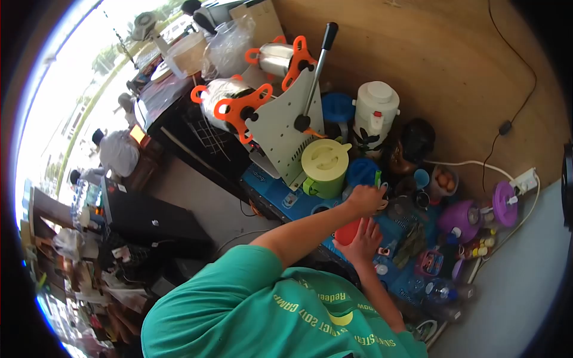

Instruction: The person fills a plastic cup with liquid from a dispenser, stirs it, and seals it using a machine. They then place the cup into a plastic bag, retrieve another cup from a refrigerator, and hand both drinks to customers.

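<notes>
My left hand (365, 201) is closed, its fingers curled round something small I cannot make out. A bit of green and a pale loop show beside its fingertips. Just below it, my right hand (362, 243) rests with fingers and thumb round a red plastic container (347, 231), partly hidden under the hand and left forearm. Close to my left hand stand a blue-lidded container (362, 172) and a green jug (326, 169) with a pale yellow lid. Dark cups (421, 198) are to the right of the hands.
A metal stand with a lever (316, 77) and orange-handled cylinders (245, 113) rises at the back left. Behind are a white flask (376, 110) and a bowl of eggs (444, 180). Purple containers (461, 222), bottles (440, 290) and a power cable (507, 256) lie right.
</notes>
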A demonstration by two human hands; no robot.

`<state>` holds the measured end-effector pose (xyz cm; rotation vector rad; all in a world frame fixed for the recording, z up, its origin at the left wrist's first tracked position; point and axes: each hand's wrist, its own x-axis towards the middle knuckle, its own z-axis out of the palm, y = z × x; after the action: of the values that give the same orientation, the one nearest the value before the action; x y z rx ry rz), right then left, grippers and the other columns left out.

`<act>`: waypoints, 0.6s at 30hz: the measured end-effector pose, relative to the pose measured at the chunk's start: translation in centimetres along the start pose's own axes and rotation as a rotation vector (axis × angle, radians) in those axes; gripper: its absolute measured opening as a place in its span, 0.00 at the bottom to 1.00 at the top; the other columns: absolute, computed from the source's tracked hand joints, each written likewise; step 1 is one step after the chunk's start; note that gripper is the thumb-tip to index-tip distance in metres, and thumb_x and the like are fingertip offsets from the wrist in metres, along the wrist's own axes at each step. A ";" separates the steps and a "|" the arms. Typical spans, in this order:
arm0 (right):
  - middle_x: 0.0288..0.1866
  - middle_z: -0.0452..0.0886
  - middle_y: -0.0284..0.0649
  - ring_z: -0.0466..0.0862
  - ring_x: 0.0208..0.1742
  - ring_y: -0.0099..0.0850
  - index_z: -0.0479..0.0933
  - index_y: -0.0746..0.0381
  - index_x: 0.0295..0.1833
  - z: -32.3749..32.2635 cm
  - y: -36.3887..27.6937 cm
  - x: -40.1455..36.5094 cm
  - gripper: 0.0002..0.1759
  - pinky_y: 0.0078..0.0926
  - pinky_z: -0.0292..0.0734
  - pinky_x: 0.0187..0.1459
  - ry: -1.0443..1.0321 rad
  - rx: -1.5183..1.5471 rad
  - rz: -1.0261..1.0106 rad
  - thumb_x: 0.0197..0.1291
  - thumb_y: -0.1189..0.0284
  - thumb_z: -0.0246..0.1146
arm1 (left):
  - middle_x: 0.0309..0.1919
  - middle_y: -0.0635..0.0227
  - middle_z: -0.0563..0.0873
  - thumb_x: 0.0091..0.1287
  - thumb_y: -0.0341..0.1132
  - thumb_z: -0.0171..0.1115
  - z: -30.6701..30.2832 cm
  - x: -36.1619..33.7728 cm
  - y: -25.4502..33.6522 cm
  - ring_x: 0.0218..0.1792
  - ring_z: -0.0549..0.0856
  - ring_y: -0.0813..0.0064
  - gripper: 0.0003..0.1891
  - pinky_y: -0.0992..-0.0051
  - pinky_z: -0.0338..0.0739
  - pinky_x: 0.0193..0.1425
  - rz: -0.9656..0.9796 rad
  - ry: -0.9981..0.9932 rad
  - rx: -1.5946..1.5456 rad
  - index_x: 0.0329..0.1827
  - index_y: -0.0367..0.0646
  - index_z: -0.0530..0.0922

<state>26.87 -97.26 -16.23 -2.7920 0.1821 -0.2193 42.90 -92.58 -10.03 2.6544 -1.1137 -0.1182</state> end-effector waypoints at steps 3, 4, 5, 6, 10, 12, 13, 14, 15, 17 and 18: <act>0.78 0.62 0.57 0.62 0.77 0.58 0.54 0.61 0.82 0.0 -0.1 0.0 0.73 0.64 0.60 0.68 -0.006 -0.024 0.009 0.35 0.36 0.79 | 0.37 0.52 0.88 0.72 0.45 0.60 -4.0 -5.0 -2.1 0.38 0.90 0.51 0.17 0.54 0.85 0.40 -0.069 0.131 -0.139 0.53 0.41 0.79; 0.78 0.62 0.56 0.62 0.78 0.58 0.54 0.61 0.82 -0.2 -0.4 0.1 0.73 0.64 0.60 0.68 -0.016 -0.015 0.019 0.35 0.36 0.79 | 0.35 0.52 0.88 0.71 0.42 0.60 -3.4 -6.3 -4.4 0.38 0.90 0.50 0.15 0.54 0.85 0.41 -0.153 0.014 -0.063 0.52 0.41 0.80; 0.78 0.62 0.56 0.62 0.78 0.57 0.54 0.60 0.82 -0.5 -0.6 0.3 0.73 0.64 0.61 0.68 -0.038 -0.015 0.039 0.35 0.36 0.79 | 0.38 0.53 0.89 0.69 0.43 0.62 -1.9 -7.7 -7.3 0.40 0.90 0.48 0.16 0.53 0.85 0.44 -0.215 -0.143 0.009 0.52 0.41 0.81; 0.78 0.62 0.56 0.63 0.78 0.56 0.53 0.60 0.82 -0.4 -0.5 0.3 0.73 0.63 0.61 0.68 -0.037 -0.018 0.036 0.35 0.36 0.79 | 0.41 0.53 0.90 0.67 0.43 0.64 -4.1 -10.2 -7.4 0.43 0.90 0.47 0.17 0.52 0.85 0.47 -0.430 -0.137 -0.229 0.52 0.42 0.82; 0.78 0.63 0.54 0.62 0.78 0.55 0.53 0.61 0.82 -0.3 -0.2 0.4 0.73 0.62 0.60 0.69 -0.067 -0.082 0.055 0.35 0.34 0.78 | 0.48 0.49 0.88 0.61 0.46 0.73 -1.8 -15.1 -10.7 0.53 0.88 0.48 0.29 0.54 0.83 0.57 -0.356 -0.087 -0.119 0.62 0.43 0.79; 0.78 0.62 0.53 0.61 0.79 0.54 0.53 0.61 0.83 -0.2 -0.3 0.3 0.74 0.61 0.59 0.69 -0.072 -0.068 0.041 0.35 0.33 0.77 | 0.59 0.50 0.84 0.55 0.48 0.80 -1.5 -15.6 -10.2 0.59 0.85 0.49 0.42 0.54 0.82 0.60 -0.304 -0.199 -0.069 0.72 0.48 0.72; 0.78 0.62 0.53 0.61 0.79 0.54 0.53 0.61 0.83 -0.2 -0.3 0.2 0.74 0.61 0.59 0.69 -0.076 -0.074 0.045 0.35 0.33 0.77 | 0.59 0.50 0.84 0.55 0.48 0.80 -0.9 -15.5 -9.9 0.59 0.85 0.49 0.42 0.54 0.82 0.60 -0.300 -0.202 -0.076 0.72 0.48 0.72; 0.79 0.62 0.52 0.60 0.79 0.53 0.53 0.61 0.83 -0.3 -0.4 0.2 0.74 0.60 0.59 0.69 -0.078 -0.079 0.046 0.35 0.33 0.77 | 0.63 0.51 0.81 0.51 0.47 0.82 -0.1 -15.2 -9.5 0.62 0.84 0.50 0.46 0.53 0.82 0.60 -0.250 -0.210 -0.024 0.75 0.51 0.70; 0.79 0.61 0.52 0.60 0.79 0.53 0.53 0.61 0.83 -0.4 -0.4 0.3 0.74 0.60 0.59 0.69 -0.080 -0.084 0.046 0.35 0.33 0.77 | 0.67 0.52 0.78 0.48 0.46 0.84 0.8 -14.8 -9.2 0.64 0.83 0.50 0.51 0.53 0.82 0.60 -0.200 -0.217 0.028 0.77 0.54 0.67; 0.79 0.61 0.52 0.60 0.79 0.53 0.53 0.61 0.83 -0.2 -0.4 0.4 0.74 0.60 0.59 0.70 -0.082 -0.082 0.049 0.35 0.33 0.77 | 0.67 0.53 0.77 0.46 0.44 0.85 2.3 -13.9 -9.0 0.64 0.83 0.50 0.52 0.53 0.83 0.60 -0.191 -0.272 0.029 0.78 0.56 0.67; 0.79 0.60 0.52 0.60 0.79 0.53 0.53 0.61 0.83 -0.2 -0.4 0.3 0.74 0.59 0.58 0.70 -0.080 -0.074 0.049 0.35 0.33 0.77 | 0.66 0.53 0.77 0.44 0.42 0.86 3.0 -13.6 -9.1 0.64 0.82 0.50 0.54 0.53 0.83 0.60 -0.184 -0.325 0.037 0.78 0.59 0.66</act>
<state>27.18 -96.99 -15.90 -2.8600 0.2437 -0.0911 39.05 -77.43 -15.69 2.8353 -0.9614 -0.5884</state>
